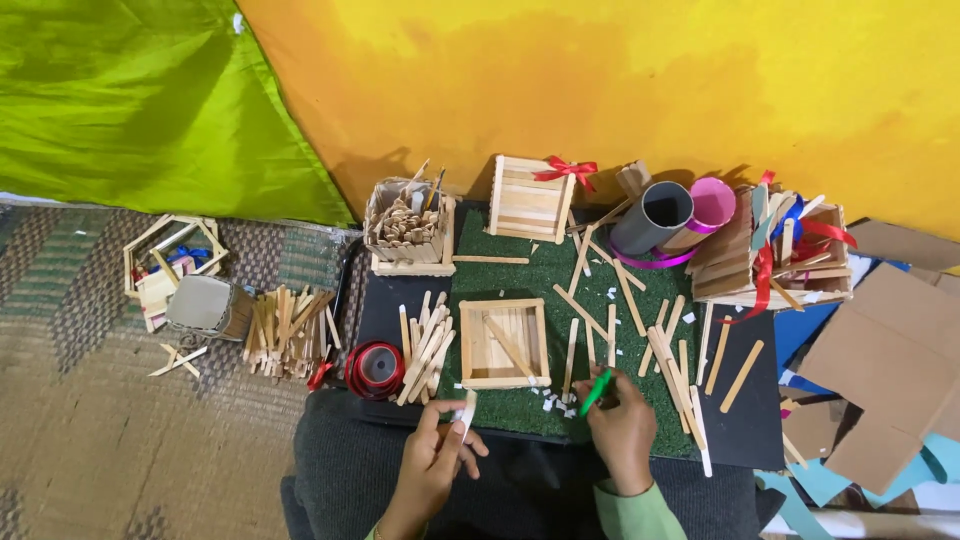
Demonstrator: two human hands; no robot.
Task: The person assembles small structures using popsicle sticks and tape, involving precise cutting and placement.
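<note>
My left hand (436, 452) pinches a short wooden craft stick (467, 412) at the near edge of the green mat (520, 270). My right hand (622, 427) grips a green pen-like tool (596, 391), its tip pointing up and left over small white scraps (553, 403). Just beyond both hands stands a square open box made of craft sticks (503, 343), with one loose stick lying inside. Loose sticks (424, 345) are piled to the left of that box.
A red ribbon roll (375, 367) lies at the left of the stick pile. At the back stand a stick holder (407, 232), a box with a red bow (530, 197), grey and pink tubes (655, 216), a ribboned stick house (775, 255). Cardboard pieces (890, 360) lie right.
</note>
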